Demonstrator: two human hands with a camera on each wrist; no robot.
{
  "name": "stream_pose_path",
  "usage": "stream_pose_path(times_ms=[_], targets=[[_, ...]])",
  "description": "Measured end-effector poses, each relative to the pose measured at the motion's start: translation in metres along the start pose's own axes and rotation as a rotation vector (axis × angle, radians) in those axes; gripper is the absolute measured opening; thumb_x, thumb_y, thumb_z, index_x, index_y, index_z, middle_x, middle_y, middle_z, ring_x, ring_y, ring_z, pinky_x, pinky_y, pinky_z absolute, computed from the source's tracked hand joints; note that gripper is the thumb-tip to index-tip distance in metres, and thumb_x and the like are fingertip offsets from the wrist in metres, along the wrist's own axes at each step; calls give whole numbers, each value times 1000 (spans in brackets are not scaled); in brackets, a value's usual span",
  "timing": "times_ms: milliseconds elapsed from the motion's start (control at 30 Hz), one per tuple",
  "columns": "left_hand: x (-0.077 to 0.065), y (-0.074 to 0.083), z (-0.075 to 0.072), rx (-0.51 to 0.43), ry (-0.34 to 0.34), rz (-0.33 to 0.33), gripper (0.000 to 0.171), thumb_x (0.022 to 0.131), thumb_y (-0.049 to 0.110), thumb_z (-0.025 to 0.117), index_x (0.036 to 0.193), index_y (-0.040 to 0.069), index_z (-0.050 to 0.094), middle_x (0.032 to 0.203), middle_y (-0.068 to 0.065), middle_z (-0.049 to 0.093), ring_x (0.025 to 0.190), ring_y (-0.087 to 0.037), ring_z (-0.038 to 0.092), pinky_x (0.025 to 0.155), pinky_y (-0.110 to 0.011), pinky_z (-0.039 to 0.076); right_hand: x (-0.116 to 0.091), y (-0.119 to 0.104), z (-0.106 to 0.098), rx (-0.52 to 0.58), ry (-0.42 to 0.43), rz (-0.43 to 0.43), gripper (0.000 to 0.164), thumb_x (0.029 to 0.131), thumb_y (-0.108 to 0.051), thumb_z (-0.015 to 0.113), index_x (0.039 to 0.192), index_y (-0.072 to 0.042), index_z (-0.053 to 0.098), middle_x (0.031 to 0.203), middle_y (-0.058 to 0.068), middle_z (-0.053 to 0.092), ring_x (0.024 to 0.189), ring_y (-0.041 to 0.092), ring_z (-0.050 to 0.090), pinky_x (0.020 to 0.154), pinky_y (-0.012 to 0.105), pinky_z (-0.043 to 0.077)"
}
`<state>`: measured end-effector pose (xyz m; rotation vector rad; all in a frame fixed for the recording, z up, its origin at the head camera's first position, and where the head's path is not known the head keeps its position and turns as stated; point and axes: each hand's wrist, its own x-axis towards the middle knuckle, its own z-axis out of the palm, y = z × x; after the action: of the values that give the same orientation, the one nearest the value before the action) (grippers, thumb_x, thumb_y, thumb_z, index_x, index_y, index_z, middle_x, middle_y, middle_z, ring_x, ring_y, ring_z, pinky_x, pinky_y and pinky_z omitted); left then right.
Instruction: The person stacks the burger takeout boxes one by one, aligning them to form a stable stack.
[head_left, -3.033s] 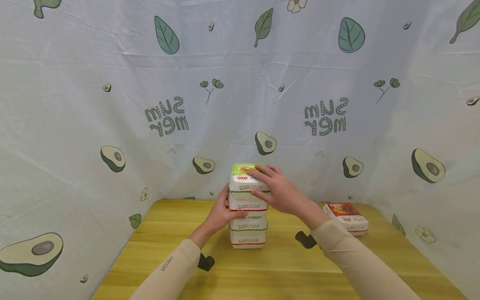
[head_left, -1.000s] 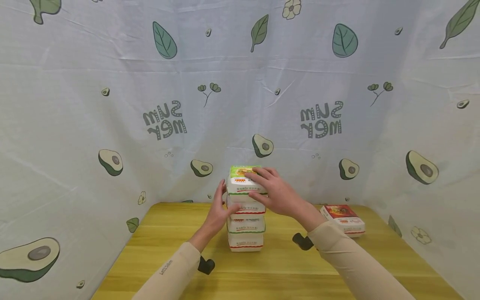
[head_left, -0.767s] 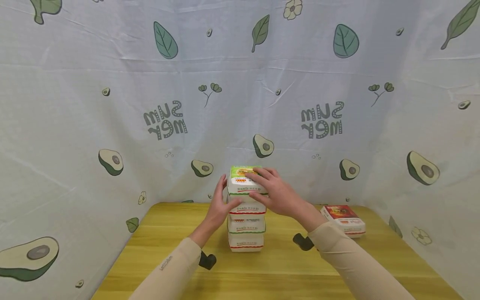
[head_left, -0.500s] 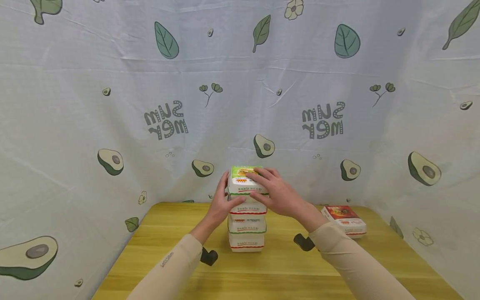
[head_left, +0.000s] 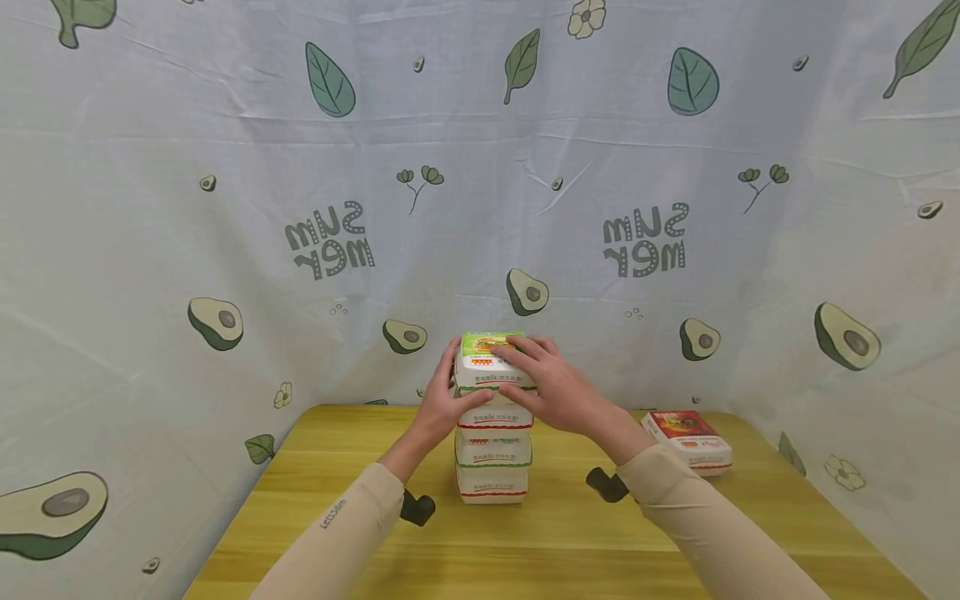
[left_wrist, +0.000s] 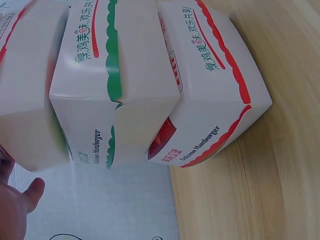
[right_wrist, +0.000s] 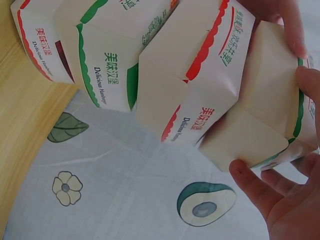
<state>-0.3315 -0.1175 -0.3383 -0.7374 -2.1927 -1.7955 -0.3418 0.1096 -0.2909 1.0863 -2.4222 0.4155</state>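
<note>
Both hands sit on the top box (head_left: 491, 364) of a four-high burger box stack (head_left: 492, 467) mid-table (head_left: 525, 542). Left hand (head_left: 442, 407) cups its left side, thumb on the front; right hand (head_left: 558, 387) grips it from the right, fingers spread over lid and front. Further right, well apart, lies a lone red box (head_left: 687, 437).

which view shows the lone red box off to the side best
The head view. The red-topped box lies whole on the table, right of the stack that both hands hold. The two wrist views show only the stack's boxes close up, not this one.
</note>
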Motion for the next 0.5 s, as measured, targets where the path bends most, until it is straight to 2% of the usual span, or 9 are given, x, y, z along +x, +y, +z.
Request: stream_pose_path(times_ms=[500], targets=[[-1, 8, -1, 22, -1, 11, 93, 94, 13, 69, 162, 9, 7, 148, -20, 42, 113, -27, 58, 84, -31, 56, 1, 0, -1, -3, 9, -13, 57, 99, -40, 63, 152, -24, 47, 157, 8, 42, 141, 30, 37, 102, 55, 48]])
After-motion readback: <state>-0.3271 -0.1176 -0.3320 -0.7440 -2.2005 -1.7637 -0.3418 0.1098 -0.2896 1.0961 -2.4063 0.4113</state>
